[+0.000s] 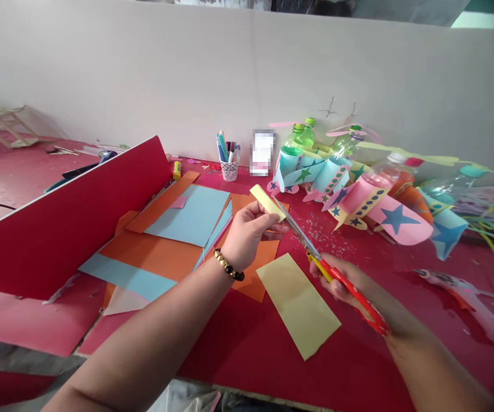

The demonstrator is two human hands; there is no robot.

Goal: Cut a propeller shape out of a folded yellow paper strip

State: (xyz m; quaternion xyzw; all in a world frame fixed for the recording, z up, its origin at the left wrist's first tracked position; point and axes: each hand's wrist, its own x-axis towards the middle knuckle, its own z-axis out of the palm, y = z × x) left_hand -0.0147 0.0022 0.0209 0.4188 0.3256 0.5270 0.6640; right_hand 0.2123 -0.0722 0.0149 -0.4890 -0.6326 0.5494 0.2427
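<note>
Between its thumb and fingers, my left hand (253, 229) pinches a narrow yellow paper strip (261, 195), raised above the table. My right hand (343, 277) grips a pair of scissors (301, 232) with red and yellow handles. The blades reach up and left to the strip's right end; whether they are cutting it I cannot tell. Below the hands lies a larger yellow paper rectangle (299, 306), flat on the red tabletop. Orange paper (264, 260) and light blue paper (191, 214) lie under and to the left of my left hand.
A red board (71, 223) leans along the left. A patterned pen cup (229, 170) and a propped phone (263, 153) stand near the back wall. Plastic-bottle airplanes (378, 200) crowd the back right. A glue gun (465, 303) lies at the right, and paper scraps dot the table.
</note>
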